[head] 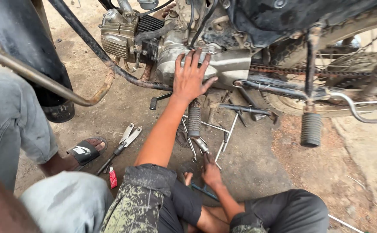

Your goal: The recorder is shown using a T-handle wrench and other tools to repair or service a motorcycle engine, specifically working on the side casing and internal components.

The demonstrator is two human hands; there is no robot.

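Our left hand (pixel 191 77) spreads flat, fingers open, on the engine cover (pixel 223 64), bracing it; our right hand (pixel 211 171) pinches a wrench (pixel 202 146) off the ground (pixel 249 168).

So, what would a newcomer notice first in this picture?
First the left hand, spread flat on the silver engine cover of the motorcycle at the top. Below it, the right hand reaches into loose tools scattered on the dirt ground. Far left stands a sandalled foot.
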